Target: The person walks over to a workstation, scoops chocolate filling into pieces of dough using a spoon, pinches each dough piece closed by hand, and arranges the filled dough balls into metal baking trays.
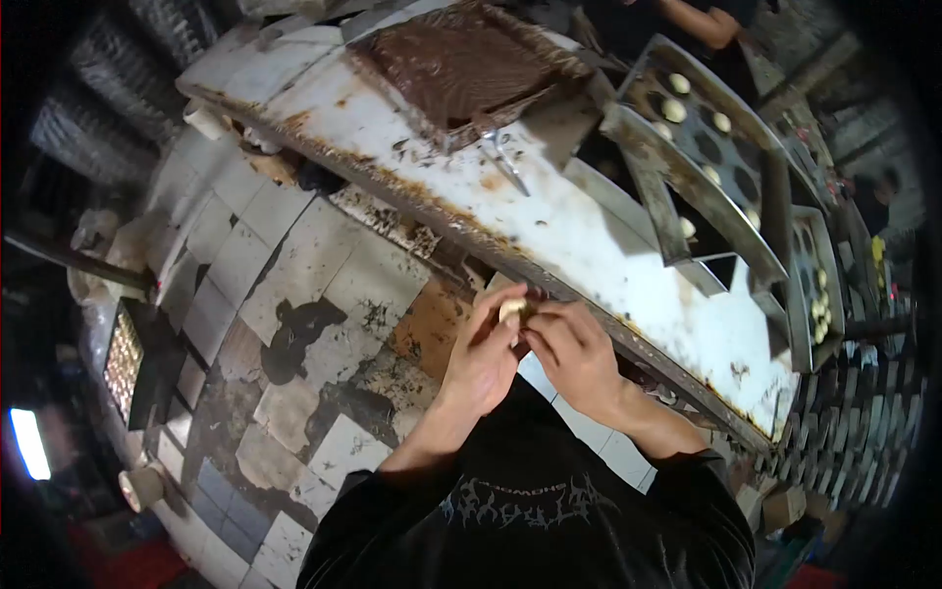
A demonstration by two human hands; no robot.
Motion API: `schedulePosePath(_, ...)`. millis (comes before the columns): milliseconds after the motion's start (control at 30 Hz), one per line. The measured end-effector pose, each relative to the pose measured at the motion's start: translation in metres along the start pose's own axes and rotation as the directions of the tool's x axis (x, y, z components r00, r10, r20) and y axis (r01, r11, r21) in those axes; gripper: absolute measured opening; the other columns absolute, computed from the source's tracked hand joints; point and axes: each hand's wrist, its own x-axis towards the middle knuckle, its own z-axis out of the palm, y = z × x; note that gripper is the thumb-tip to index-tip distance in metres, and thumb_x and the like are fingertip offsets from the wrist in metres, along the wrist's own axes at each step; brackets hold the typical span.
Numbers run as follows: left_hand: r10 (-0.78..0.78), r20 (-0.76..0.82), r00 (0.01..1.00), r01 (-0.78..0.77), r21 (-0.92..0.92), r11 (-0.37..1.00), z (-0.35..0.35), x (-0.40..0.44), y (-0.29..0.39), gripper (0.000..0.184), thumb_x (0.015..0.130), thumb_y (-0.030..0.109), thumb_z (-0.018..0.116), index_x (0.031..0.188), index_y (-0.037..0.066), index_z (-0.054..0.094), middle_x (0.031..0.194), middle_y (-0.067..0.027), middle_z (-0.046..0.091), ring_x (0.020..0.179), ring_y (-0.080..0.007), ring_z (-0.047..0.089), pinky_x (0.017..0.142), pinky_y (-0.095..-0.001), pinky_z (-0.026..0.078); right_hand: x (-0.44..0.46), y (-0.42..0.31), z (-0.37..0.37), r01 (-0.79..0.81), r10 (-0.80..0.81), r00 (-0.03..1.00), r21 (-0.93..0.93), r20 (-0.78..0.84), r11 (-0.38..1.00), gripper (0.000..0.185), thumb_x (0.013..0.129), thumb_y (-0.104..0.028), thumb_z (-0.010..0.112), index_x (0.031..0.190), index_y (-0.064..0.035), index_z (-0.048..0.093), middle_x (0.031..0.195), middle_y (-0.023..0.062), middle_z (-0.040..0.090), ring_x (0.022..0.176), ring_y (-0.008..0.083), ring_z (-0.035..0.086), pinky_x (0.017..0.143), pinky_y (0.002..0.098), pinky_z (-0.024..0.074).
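A small pale dough ball (512, 310) is held between my two hands, just off the near edge of the white table (589, 245). My left hand (483, 353) has its fingers and thumb closed round the ball. My right hand (574, 353) touches the ball's right side with its fingertips, fingers bent together. Farther off on the table lies a slab of brown, chocolate-like material (466, 69), with a metal tool (507, 162) beside it. Metal trays (702, 147) with round hollows stand at the right, several pale balls in them.
Another tray (812, 285) with pale balls stands at the far right. A person's arm (702, 22) shows behind the trays. Cracked tiles (343, 265) cover the floor at left, where a dark box (147, 363) stands. Stacked metal pieces (854, 422) are at lower right.
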Motion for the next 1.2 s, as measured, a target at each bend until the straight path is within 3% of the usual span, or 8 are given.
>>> schedulePosePath(167,-0.225,0.035,0.974,0.18,0.489,0.854,0.009,-0.024,-0.021,0.039,0.085,0.003,0.061,0.121,-0.004,0.047,0.107,-0.0087,0.058,0.098,-0.0133,0.056,0.084,-0.0258,0.047,-0.01,-0.001,-0.072,-0.68,0.423,0.704,0.369,0.571,0.634,0.018,0.084,0.001,0.054,0.102,-0.0005,0.052,0.082,0.0118,0.063,0.073,0.0188,0.064,0.066,0.0273,0.0505)
schedulePosePath(267,-0.412,0.047,0.91,0.318,0.56,0.765,0.023,-0.021,-0.041,0.038,0.086,0.0,0.058,0.122,-0.002,0.046,0.106,-0.0073,0.055,0.095,-0.0129,0.054,0.085,-0.0256,0.046,-0.05,0.018,-0.077,-0.692,0.507,0.719,0.548,0.475,0.469,0.015,0.085,0.003,0.052,0.1,-0.0002,0.053,0.092,0.0116,0.062,0.081,0.0171,0.063,0.069,0.0275,0.0506)
schedulePosePath(333,-0.129,0.022,0.991,0.111,0.388,0.915,0.029,-0.014,-0.078,0.037,0.088,-0.001,0.054,0.123,0.002,0.044,0.108,-0.007,0.051,0.097,-0.0126,0.051,0.086,-0.0257,0.045,-0.078,0.027,-0.083,-0.462,0.416,0.883,0.559,0.217,0.689,0.021,0.08,0.007,0.054,0.1,0.0045,0.051,0.126,0.0212,0.041,0.11,0.0299,0.052,0.084,0.0361,0.0492)
schedulePosePath(567,-0.161,-0.02,0.987,0.158,0.329,0.931,0.093,0.041,-0.259,0.03,0.09,0.002,0.052,0.117,0.005,0.04,0.101,-0.0074,0.05,0.093,-0.0142,0.052,0.081,-0.026,0.046,-0.203,0.086,-0.145,-0.336,0.324,0.942,-0.195,-0.089,0.922,0.041,0.066,0.008,0.056,0.107,0.0016,0.054,0.126,0.0234,0.039,0.119,0.0457,0.037,0.099,0.05,0.0362)
schedulePosePath(733,-0.378,0.411,0.829,-0.422,0.905,0.059,0.094,0.094,-0.384,0.048,0.076,0.014,0.071,0.116,0.002,0.048,0.118,-0.0179,0.049,0.106,-0.0311,0.051,0.092,-0.0368,0.041,-0.291,0.211,-0.198,-0.759,0.668,0.574,-0.002,-0.475,0.651,0.014,0.079,0.001,0.051,0.091,0.0013,0.057,0.098,0.018,0.054,0.094,0.0343,0.05,0.083,0.0406,0.0389)
schedulePosePath(867,-0.258,0.341,0.904,-0.378,0.919,-0.111,0.103,0.079,-0.371,0.057,0.077,0.015,0.07,0.125,0.001,0.043,0.117,-0.0191,0.051,0.106,-0.0338,0.051,0.093,-0.0378,0.041,-0.272,0.274,-0.158,-0.72,0.907,0.325,0.551,-0.267,0.421,0.014,0.086,-0.011,0.052,0.09,0.0004,0.058,0.086,0.0186,0.057,0.084,0.037,0.052,0.075,0.0423,0.0422)
schedulePosePath(1000,-0.05,0.092,0.995,-0.089,0.995,0.048,0.071,0.064,-0.312,0.052,0.079,0.006,0.067,0.125,0.001,0.043,0.105,-0.0176,0.058,0.099,-0.0255,0.059,0.084,-0.0321,0.046,-0.271,0.221,-0.149,-0.384,0.382,0.904,0.028,-0.19,0.923,0.013,0.078,-0.011,0.059,0.082,0.0009,0.056,0.078,0.0184,0.056,0.074,0.0332,0.055,0.068,0.0387,0.0445)
schedulePosePath(1200,-0.145,-0.013,0.989,0.024,0.997,0.072,0.053,0.076,-0.254,0.058,0.078,0.002,0.067,0.128,-0.001,0.039,0.101,-0.0128,0.058,0.086,-0.0168,0.059,0.075,-0.0284,0.049,-0.265,0.276,-0.188,-0.706,0.551,0.697,-0.305,-0.459,0.639,0.011,0.073,-0.007,0.061,0.074,-0.0021,0.051,0.069,0.0136,0.046,0.071,0.0321,0.046,0.065,0.0439,0.0362)
